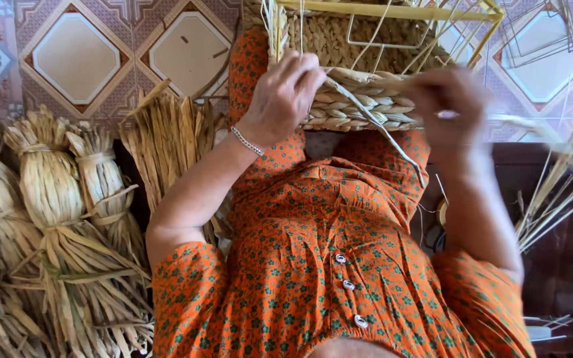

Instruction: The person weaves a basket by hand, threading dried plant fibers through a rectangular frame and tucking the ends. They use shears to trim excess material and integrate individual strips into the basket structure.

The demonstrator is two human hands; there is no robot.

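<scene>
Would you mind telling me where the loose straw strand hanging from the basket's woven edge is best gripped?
Grip the loose strand near its free lower end, coming from the right hand side. It trails diagonally down from the woven edge, which the left hand is pressing, so its upper part is probably crowded while the lower end hangs clear over the lap.

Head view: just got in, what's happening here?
A person in an orange floral dress weaves a basket of dried straw on a yellow wire frame, resting on the lap. The left hand grips the woven rim; the right hand, blurred, pulls a strand. Tied straw bundles lie on the person's left.
</scene>
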